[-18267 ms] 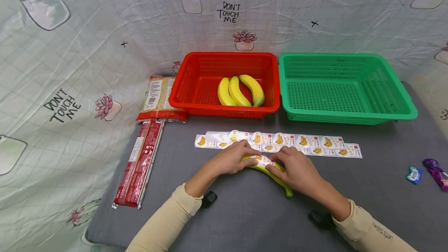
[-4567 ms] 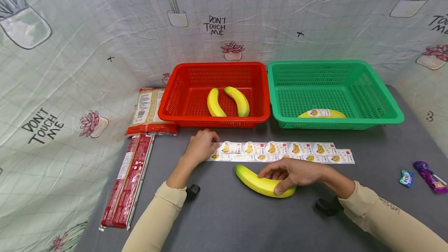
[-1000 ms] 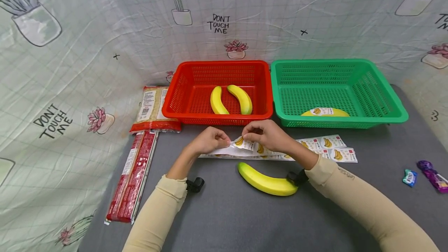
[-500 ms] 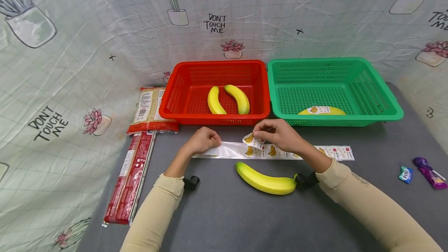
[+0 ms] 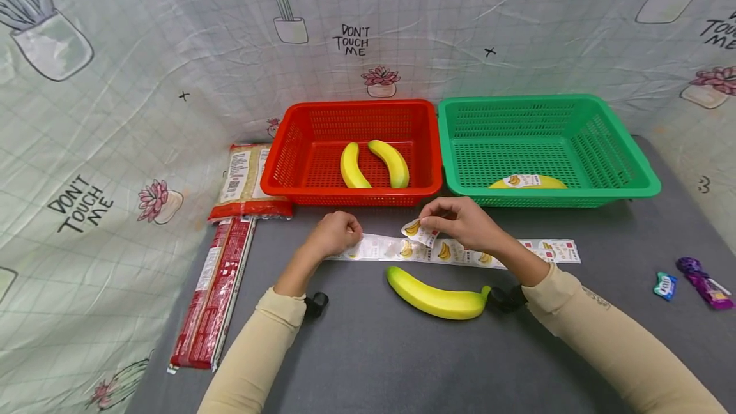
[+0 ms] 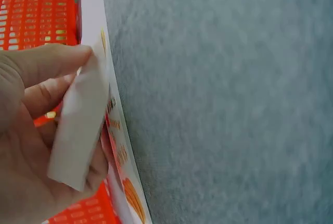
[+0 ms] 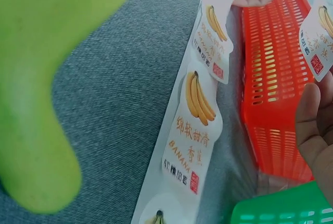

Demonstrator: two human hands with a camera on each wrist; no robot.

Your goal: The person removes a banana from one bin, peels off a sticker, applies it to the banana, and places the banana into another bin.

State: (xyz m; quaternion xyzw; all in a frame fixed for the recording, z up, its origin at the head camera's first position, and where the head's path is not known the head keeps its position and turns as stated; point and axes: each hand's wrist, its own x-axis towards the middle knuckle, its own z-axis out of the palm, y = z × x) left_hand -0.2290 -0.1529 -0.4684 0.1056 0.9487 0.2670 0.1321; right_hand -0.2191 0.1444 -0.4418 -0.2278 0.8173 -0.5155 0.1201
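My left hand [image 5: 335, 234] pinches the left end of a strip of banana stickers [image 5: 445, 251] lying on the table. In the left wrist view, the pale strip end [image 6: 80, 125] sticks out between thumb and fingers. My right hand [image 5: 462, 223] pinches a single banana sticker [image 5: 420, 233] between thumb and finger, raised over the strip. That sticker [image 7: 317, 39] hangs apart from the strip in the right wrist view. A yellow banana [image 5: 437, 299] with a green tip lies in front of the strip, bare of any visible sticker, near my right wrist.
Behind the strip stand a red basket [image 5: 352, 196] with two bananas [image 5: 391, 163] and a green basket [image 5: 554, 195] with one stickered banana [image 5: 540, 183]. A grain bag [image 5: 241, 177] and red packets [image 5: 213, 299] lie left; small wrapped sweets [image 5: 666, 286] lie right.
Earlier, both hands touched a stickered banana; a stickered one later lies in the green basket, and the red basket holds one fewer. In the last second, the right hand lifted a sticker off the strip.
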